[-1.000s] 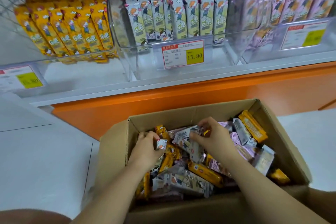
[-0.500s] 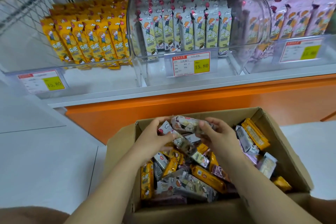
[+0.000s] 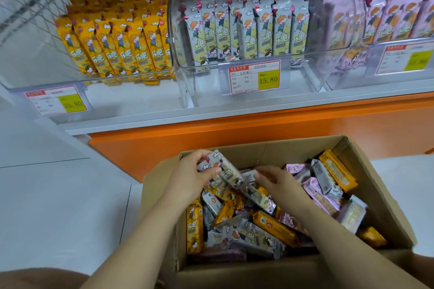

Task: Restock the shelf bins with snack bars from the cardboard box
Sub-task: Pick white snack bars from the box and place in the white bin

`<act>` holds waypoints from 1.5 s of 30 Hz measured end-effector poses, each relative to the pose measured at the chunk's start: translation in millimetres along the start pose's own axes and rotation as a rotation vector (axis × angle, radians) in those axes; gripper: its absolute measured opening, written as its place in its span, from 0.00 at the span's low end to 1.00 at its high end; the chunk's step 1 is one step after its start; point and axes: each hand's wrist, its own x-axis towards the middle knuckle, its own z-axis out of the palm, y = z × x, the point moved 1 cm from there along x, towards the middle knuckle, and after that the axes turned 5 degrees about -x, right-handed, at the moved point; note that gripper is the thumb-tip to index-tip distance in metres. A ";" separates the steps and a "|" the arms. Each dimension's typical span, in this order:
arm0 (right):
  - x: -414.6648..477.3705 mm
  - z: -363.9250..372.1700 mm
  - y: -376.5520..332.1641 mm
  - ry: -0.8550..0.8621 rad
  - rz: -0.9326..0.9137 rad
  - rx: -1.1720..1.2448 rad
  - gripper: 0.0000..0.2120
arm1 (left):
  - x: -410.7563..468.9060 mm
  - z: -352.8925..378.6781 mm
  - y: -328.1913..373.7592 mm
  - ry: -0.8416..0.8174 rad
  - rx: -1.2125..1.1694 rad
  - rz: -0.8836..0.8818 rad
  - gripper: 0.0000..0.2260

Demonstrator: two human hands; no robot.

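Fingers of left hand (image 3: 187, 177) curled round grey snack bars (image 3: 224, 168), right hand (image 3: 279, 183) fingers loosely straight, empty, over cardboard box (image 3: 277, 150)

place: shop | evidence: price tags (image 3: 257, 77) on stocked clear shelf bins (image 3: 258, 30)

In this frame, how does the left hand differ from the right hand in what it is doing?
1. The left hand grips a few grey-white bars; the right hand holds nothing.
2. The left hand's fingers curl round the wrappers; the right hand's fingers are loosely extended.
3. The left hand is near the far left corner of the cardboard box; the right hand is over the loose bars in the middle.

Both hands reach into the box.
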 end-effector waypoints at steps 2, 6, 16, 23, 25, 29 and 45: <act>5.3 9.0 12.2 -0.076 0.015 -0.191 0.23 | -0.8 -0.6 -2.7 0.003 0.088 -0.017 0.08; 15.4 28.5 16.6 -0.124 -0.053 -0.426 0.26 | -0.4 1.4 -9.3 -0.029 0.162 -0.084 0.09; 9.2 11.6 3.5 0.001 -0.142 -0.365 0.26 | -3.3 -4.7 15.0 -0.054 0.334 -0.053 0.13; -29.6 -48.1 -64.9 -0.043 -0.325 -0.332 0.11 | -21.7 -20.0 54.1 -0.132 0.350 0.029 0.12; -44.4 -67.9 -91.4 -0.033 -0.381 -0.346 0.11 | -31.1 -30.9 76.7 -0.118 0.378 0.117 0.10; -72.9 -108.0 -142.4 0.066 -0.475 -0.338 0.10 | -49.2 -58.1 129.9 -0.030 0.432 0.288 0.19; -45.2 -197.1 -211.0 0.556 -0.602 -0.201 0.17 | -21.0 -118.4 231.2 0.379 0.312 0.571 0.12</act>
